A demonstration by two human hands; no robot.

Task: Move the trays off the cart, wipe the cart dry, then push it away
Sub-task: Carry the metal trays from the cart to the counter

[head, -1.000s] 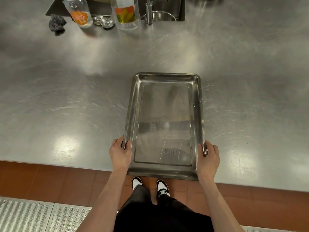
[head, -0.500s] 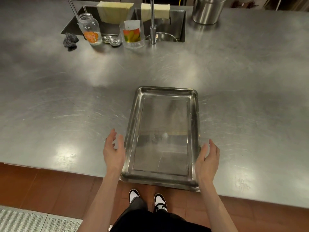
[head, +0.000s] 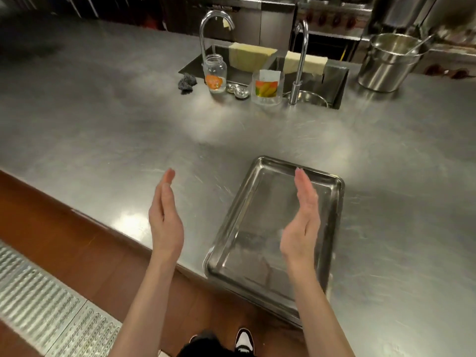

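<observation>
Left hand [head: 164,222]: raised above the near edge of the brushed stainless steel counter [head: 103,140], fingers straight and together, palm turned inward, holding nothing.

Right hand [head: 302,225]: raised, fingers straight, palm facing the left hand, holding nothing. The two hands stand well apart, palms toward each other.

Shallow rectangular stainless steel tray [head: 273,228]: lies flat on the counter, under and behind the right hand, to the right of the left hand. Its near short edge overhangs the counter's front edge. Neither hand touches it, as far as can be told.

Beyond both hands, at the far side of the counter:
- Recessed steel sink [head: 332,81], two curved chrome taps [head: 206,29] rising at its rim.
- Two pale yellow cloths [head: 251,56] draped over the sink's far edge.
- Clear glass jar with orange label [head: 215,73], just left of a clear plastic container with a yellow-and-red label [head: 266,87].
- Two small metal lids [head: 238,90] between jar and container.
- Dark grey steel-wool scourer [head: 186,83], left of the jar.

Far beyond the right hand: large cylindrical steel pot [head: 386,65], a handle leaning out of it.

Below the left forearm: reddish-brown tiled floor [head: 64,240] and a perforated metal drain grating [head: 46,305]. Between the forearms: black-and-white shoe [head: 243,341].
</observation>
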